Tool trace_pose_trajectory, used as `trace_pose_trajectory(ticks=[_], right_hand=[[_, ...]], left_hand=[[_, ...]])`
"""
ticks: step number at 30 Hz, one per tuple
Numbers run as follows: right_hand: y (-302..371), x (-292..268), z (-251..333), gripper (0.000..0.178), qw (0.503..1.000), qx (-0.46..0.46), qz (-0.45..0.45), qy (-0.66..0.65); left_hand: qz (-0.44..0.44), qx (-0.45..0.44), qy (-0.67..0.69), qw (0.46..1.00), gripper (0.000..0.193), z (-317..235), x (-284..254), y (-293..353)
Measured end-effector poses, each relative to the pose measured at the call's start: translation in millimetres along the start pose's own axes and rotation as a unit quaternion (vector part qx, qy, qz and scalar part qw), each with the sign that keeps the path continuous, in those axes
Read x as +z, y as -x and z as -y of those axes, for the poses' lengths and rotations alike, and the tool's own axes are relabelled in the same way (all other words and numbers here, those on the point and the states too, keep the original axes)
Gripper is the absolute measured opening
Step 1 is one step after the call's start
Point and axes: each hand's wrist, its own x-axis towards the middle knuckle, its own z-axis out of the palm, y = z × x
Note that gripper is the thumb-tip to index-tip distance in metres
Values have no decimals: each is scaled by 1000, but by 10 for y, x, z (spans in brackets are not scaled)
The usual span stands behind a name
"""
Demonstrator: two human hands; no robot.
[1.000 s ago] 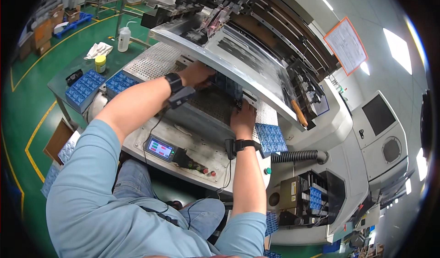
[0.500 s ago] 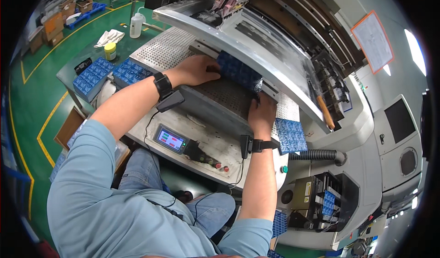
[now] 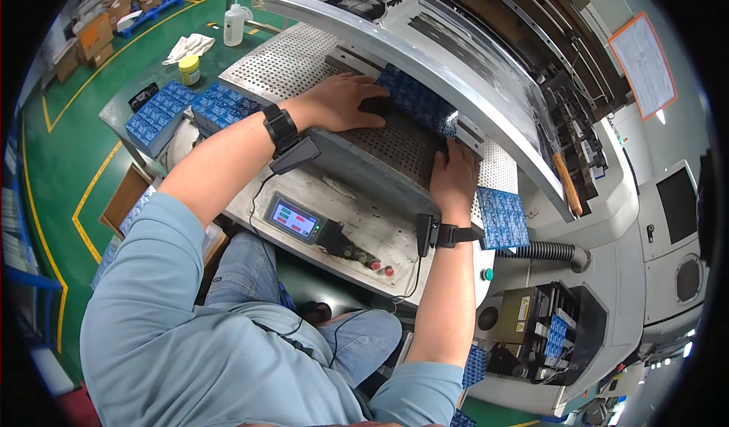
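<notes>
A blue printed circuit board panel lies on the perforated metal bed, partly hidden beneath the raised, tilted screen frame. At its left end my left hand is open, fingers stretched to the panel's edge and thumb held apart. By the panel's near right corner is my right hand, its fingers extended and slightly apart; whether the tips touch the panel is hard to see. Neither hand appears to grip anything. Another blue panel rests just right of my right wrist.
Stacks of blue panels sit on the left side table, near a yellow-lidded jar, a white cloth and a squeeze bottle. A touch screen and red buttons line the front ledge. A wooden-handled tool lies along the frame's right end.
My left hand's fingers have straightened and reach farther over the panel's left end. My right hand stays at the near right corner, its fingers more extended. The whole view has shifted slightly.
</notes>
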Motion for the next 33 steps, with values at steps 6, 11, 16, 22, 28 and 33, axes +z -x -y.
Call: trace_pose_trajectory(ticks=[6, 11, 16, 22, 28, 33], right_hand=[[5, -8, 0, 39, 1000, -7, -10, -2], [26, -17, -3, 37, 1000, -11, -16, 6], [26, -10, 6, 36, 1000, -16, -20, 7], [23, -13, 14, 37, 1000, -12, -17, 17], [9, -10, 8, 38, 1000, -11, -10, 15], [19, -5, 18, 37, 1000, -14, -19, 12]], left_hand=[[2, -3, 2, 1000, 66, -20, -23, 8], [7, -10, 3, 1000, 66, -69, -54, 28], [0, -4, 4, 1000, 65, -43, -33, 26], [-4, -7, -1, 1000, 64, -37, -12, 16], [-6, -7, -17, 1000, 63, -75, -23, 15], [-14, 0, -20, 1000, 63, -51, -2, 27]])
